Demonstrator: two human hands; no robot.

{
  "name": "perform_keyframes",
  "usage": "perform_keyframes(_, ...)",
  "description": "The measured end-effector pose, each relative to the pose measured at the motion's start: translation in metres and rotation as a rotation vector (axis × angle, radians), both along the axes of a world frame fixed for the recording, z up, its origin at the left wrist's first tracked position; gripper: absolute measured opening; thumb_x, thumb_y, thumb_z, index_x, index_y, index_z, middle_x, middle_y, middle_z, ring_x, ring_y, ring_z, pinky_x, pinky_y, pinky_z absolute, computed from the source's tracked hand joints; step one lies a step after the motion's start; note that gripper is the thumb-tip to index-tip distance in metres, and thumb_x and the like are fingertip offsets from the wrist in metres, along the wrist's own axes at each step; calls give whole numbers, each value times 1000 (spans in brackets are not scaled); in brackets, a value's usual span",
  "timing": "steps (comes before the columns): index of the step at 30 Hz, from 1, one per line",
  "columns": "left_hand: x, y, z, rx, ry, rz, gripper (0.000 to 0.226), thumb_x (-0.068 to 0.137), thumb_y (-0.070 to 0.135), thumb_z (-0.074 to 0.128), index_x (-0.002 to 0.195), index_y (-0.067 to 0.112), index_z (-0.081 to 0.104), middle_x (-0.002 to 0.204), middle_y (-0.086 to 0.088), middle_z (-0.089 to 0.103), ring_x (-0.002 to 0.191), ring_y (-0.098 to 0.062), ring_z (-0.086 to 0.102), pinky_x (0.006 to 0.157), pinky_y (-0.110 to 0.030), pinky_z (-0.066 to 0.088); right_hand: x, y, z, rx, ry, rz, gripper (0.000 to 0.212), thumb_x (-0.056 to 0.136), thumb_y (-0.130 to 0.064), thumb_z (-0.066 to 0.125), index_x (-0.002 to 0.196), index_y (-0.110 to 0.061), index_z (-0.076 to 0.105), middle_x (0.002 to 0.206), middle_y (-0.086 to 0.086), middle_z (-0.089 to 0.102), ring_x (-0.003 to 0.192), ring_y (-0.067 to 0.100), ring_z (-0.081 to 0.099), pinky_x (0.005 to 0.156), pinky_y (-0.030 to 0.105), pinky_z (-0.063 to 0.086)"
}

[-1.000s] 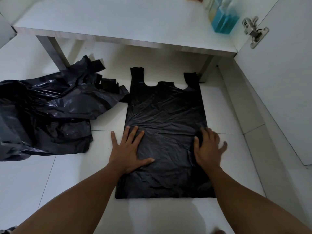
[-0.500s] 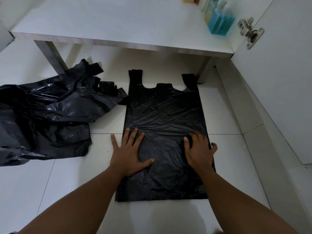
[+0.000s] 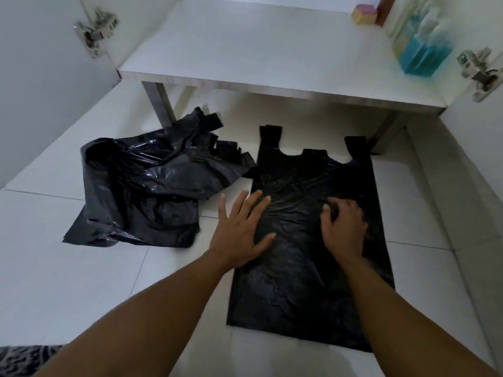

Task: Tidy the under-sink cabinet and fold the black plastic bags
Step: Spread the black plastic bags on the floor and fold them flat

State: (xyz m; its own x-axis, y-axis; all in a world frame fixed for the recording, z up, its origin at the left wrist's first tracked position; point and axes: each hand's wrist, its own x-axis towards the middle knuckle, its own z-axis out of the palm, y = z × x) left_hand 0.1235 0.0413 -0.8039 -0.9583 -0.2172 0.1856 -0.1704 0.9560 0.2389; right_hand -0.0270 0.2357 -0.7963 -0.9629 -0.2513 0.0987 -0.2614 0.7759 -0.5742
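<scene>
Left hand (image 3: 242, 229): flat, fingers spread, pressing the black plastic bag (image 3: 307, 281)
Right hand (image 3: 344, 229): fingers bent on bag; grip unclear
Risk: slick plastic may slide on tiled floor (image 3: 81, 281), skewing the fold

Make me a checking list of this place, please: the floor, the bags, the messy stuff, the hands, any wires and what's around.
Surface: white tiled floor, bags lying on it.
Job's things: flat black bag, handles toward the cabinet; crumpled bag pile to its left.
Clutter: dark patterned thing at the near-left corner, too little shown to name.
Grips: left hand flat, pressing the flat bag's left edge; right hand on the bag, fingers bent, pinch unclear.
Cables: nothing seen.
Surroundings: cabinet shelf holding a blue bottle and a pink-yellow block; door hinges on both sides.
</scene>
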Motion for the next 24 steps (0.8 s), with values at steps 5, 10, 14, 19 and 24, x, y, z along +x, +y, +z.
perform_keyframes(5,-1,-80,32,-63,32,378,63,88,57,54,139,21,48,144,-6,44,139,-31,34,116,-67,11,18,-115,25,-343,-449,318,23,100,-25,53,118,-17,64,106,1,65,97,15,62,85,28,49)
perform_keyframes(10,20,-115,33,112,-133,658,62,90,57,55,142,24,45,151,-6,39,145,-30,26,115,-67,2,57,-183,46,-489,-1034,283,20,100,-37,51,114,-29,62,119,-3,56,110,21,54,95,45,51)
perform_keyframes(14,29,-121,30,137,-179,680,44,94,47,55,134,28,55,134,-1,58,130,-28,47,115,-68,8,70,-208,53,-499,-1007,298,25,99,-36,54,120,-27,64,125,-7,57,117,17,52,101,44,47)
perform_keyframes(19,27,-132,36,287,26,765,43,96,45,54,135,27,54,138,-2,55,132,-26,45,116,-65,10,66,-227,74,-701,-867,391,19,96,-23,62,114,-21,70,112,-9,67,112,12,59,97,33,49)
perform_keyframes(24,32,-145,46,342,77,740,52,92,48,59,141,31,50,143,1,52,137,-27,40,116,-63,6,58,-247,90,-784,-769,394,11,90,-6,69,95,-16,65,106,11,69,101,23,68,81,34,60)
